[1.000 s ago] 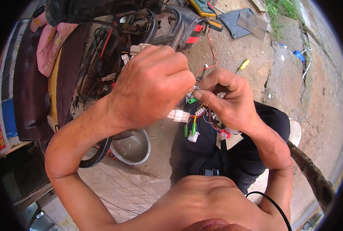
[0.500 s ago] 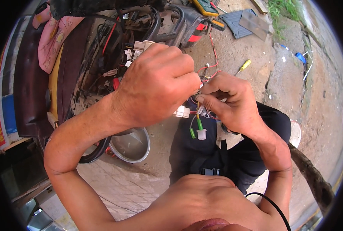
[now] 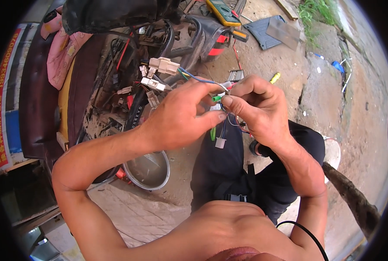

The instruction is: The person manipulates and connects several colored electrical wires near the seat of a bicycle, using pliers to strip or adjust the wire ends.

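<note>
My left hand [image 3: 178, 115] curves round a loose bundle of coloured wires [image 3: 202, 79], thumb and fingertips meeting it. Just to its right, my right hand [image 3: 259, 108] pinches the wires between thumb and forefinger, beside a small green sleeve [image 3: 216, 98]. What exactly lies in the pinch is too small to make out. Below my hands dangle a white plug [image 3: 220, 142] and a long green sleeve [image 3: 212, 134]. Several cream connectors [image 3: 163, 65] on wires sit just beyond my left hand, over the dark frame of a vehicle [image 3: 128, 113].
A metal basin [image 3: 163, 176] stands lower left, beside my legs. A brown padded seat [image 3: 37, 95] with pink cloth [image 3: 59, 65] is at left. A yellow multimeter [image 3: 222, 12], dark plates [image 3: 263, 32] and a yellow screwdriver [image 3: 275, 78] lie beyond my hands. A rough log [image 3: 350, 191] is at right.
My left hand has opened from a fist into a looser grip and moved slightly down, uncovering more connectors and wires. My right hand stays pinched, its fingers a little higher.
</note>
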A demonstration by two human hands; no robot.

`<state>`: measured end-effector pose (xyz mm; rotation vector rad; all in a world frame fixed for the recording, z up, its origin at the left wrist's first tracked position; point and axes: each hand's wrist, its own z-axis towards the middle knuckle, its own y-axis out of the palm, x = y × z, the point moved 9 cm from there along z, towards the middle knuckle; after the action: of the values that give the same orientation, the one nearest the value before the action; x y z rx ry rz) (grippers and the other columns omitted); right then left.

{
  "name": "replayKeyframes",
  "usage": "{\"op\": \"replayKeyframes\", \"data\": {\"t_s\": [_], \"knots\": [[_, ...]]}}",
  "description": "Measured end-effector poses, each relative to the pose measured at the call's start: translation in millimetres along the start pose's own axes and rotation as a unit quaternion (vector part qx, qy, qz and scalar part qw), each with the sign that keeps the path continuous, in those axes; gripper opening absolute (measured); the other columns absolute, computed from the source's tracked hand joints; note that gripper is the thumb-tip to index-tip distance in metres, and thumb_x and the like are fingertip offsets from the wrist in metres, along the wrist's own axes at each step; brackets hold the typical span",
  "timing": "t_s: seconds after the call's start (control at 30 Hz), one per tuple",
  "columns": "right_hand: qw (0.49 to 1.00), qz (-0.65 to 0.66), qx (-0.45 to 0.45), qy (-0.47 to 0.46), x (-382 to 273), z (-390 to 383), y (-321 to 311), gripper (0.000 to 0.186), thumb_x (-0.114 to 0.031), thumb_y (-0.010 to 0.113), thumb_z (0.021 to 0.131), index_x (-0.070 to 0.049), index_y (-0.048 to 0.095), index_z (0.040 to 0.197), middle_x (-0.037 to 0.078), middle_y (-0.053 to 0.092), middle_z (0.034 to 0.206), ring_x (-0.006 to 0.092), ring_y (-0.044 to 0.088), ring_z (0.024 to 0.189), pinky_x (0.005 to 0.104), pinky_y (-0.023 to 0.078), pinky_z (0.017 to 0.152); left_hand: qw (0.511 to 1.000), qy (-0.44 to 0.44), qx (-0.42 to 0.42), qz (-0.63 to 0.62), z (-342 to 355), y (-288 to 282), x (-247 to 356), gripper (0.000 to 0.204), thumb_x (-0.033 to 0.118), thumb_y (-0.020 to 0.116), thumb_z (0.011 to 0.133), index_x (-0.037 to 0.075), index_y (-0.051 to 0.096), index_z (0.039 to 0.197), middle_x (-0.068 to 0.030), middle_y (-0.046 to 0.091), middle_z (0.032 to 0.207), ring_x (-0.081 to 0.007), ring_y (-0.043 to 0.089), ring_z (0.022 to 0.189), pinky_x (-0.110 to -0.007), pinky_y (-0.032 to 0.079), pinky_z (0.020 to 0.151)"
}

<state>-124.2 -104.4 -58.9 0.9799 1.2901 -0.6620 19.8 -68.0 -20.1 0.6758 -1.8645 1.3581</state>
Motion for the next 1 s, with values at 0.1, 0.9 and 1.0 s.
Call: {"op": "replayKeyframes", "data": {"t_s": [0.1,0.9,1.0], "knots": [[0.997,0.070,-0.002,0.013,-1.9,2.1,9.8,0.010,-0.002,0.078,0.095,0.001,0.069,0.090,0.005,0.075,0.082,0.0062,0.067,0.073,0.0245,0.054,0.063,0.997,-0.002,-0.026,-0.079,3.0,13.4,-8.2,0.038,0.017,0.078,0.094,-0.005,0.065,0.122,-0.0174,0.066,0.116,-0.0244,0.071,0.095,-0.038,0.058,0.084],[0.961,-0.231,-0.050,-0.146,-41.6,3.3,13.3,0.010,-0.005,0.081,0.088,-0.001,0.072,0.088,0.011,0.066,0.080,0.0210,0.064,0.069,0.0347,0.048,0.062,0.988,0.045,-0.142,-0.042,8.4,11.7,0.4,0.016,0.011,0.064,0.098,-0.002,0.069,0.090,-0.0064,0.058,0.088,-0.0177,0.058,0.085,-0.035,0.048,0.075],[0.971,-0.208,-0.074,-0.095,-35.9,6.7,13.4,0.010,-0.007,0.079,0.088,-0.001,0.072,0.086,0.011,0.065,0.079,0.0247,0.063,0.069,0.0373,0.047,0.062,0.991,0.052,-0.120,-0.041,5.6,7.3,4.5,0.017,0.012,0.064,0.099,-0.002,0.068,0.090,-0.0049,0.055,0.084,-0.0160,0.055,0.081,-0.034,0.046,0.072]]}}
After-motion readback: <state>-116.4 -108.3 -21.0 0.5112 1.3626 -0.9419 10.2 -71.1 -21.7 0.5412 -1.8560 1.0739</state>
